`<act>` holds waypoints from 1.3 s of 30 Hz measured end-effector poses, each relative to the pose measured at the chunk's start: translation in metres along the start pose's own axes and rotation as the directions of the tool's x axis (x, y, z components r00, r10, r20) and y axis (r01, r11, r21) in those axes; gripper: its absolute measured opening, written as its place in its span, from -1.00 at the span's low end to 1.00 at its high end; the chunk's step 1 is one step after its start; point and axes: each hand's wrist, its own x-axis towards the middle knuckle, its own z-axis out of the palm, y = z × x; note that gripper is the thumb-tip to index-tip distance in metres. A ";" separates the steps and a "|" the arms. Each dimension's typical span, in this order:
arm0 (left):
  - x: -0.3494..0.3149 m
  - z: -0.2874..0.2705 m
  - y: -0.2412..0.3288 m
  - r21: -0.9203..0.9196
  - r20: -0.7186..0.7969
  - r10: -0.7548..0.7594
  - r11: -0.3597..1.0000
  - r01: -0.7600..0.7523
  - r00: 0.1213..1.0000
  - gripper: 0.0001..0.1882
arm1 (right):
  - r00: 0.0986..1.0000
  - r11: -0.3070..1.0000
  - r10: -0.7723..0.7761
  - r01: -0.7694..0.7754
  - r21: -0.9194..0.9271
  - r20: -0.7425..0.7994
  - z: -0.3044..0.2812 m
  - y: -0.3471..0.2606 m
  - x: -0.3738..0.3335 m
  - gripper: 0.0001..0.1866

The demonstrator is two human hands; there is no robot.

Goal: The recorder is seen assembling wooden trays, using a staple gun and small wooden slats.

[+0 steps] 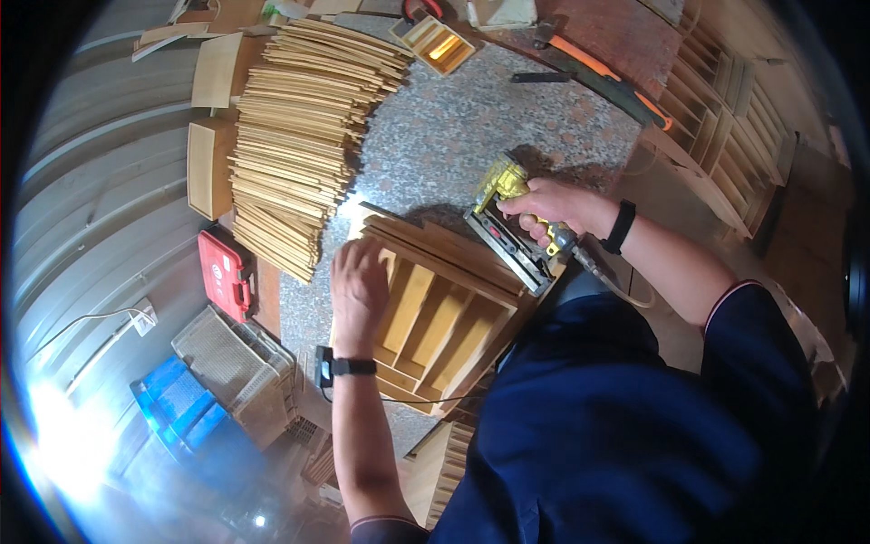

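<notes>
My right hand (555, 213) is closed around the handle of a yellow air-powered nail gun (504, 181), its hose trailing back past my wrist. The gun's long dark magazine reaches over the near right corner of a wooden tray (412, 313) with several slatted compartments. At the tray's far left corner, my left hand (360, 281) grips the edge with bent fingers; its fingertips are partly hidden. Long wooden strips (444, 254) lie along the tray's far side.
Stacked thin wooden sticks (299, 118) cover the left of the speckled tabletop (435, 136). Farther back are an orange-handled hammer (580, 56) and a small wooden box (439, 45). A red case (224, 272) and a blue crate (186, 408) stand left; more slatted trays (725, 118) stand right.
</notes>
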 end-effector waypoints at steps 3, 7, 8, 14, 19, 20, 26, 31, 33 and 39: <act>0.018 -0.003 -0.036 -0.054 0.068 -0.003 0.999 0.007 0.998 -0.69 | 0.995 0.999 -0.051 0.050 0.013 0.084 0.021 -0.017 0.027 -0.76; 0.032 0.000 -0.061 -0.089 0.135 0.089 0.993 -0.078 0.987 -0.75 | 0.985 0.997 -0.067 0.074 -0.035 0.161 0.059 -0.042 0.053 -0.74; 0.035 0.001 -0.062 -0.092 0.137 0.089 0.993 -0.076 0.987 -0.75 | 0.986 0.994 -0.073 0.084 -0.069 0.147 0.065 -0.047 0.060 -0.71; 0.049 0.005 -0.069 -0.093 0.180 0.189 0.980 -0.174 0.965 -0.80 | 0.987 0.988 -0.029 0.052 -0.145 0.157 0.081 -0.058 0.092 -0.67; 0.047 0.012 -0.080 -0.135 0.194 0.219 0.971 -0.195 0.956 -0.82 | 0.988 0.987 -0.032 0.055 -0.149 0.152 0.089 -0.067 0.101 -0.67; 0.047 0.013 -0.081 -0.136 0.194 0.218 0.972 -0.194 0.957 -0.82 | 0.988 0.987 -0.030 0.054 -0.150 0.152 0.089 -0.069 0.103 -0.67; 0.047 0.015 -0.078 -0.147 0.169 0.220 0.969 -0.196 0.961 -0.83 | 0.989 0.976 -0.024 0.054 -0.211 0.144 0.078 -0.066 0.099 -0.68; 0.039 0.012 -0.073 -0.174 0.204 0.120 0.981 -0.085 0.972 -0.84 | 0.991 0.973 0.008 0.024 -0.230 0.134 0.059 -0.033 0.053 -0.70; 0.036 0.014 -0.072 -0.164 0.211 0.101 0.984 -0.067 0.972 -0.84 | 0.992 0.979 0.039 -0.013 -0.205 0.122 0.053 -0.019 0.033 -0.67; 0.032 0.021 -0.074 -0.112 0.239 0.059 0.993 -0.033 0.969 -0.84 | 0.994 0.970 0.062 -0.037 -0.242 0.095 0.025 0.024 -0.008 -0.69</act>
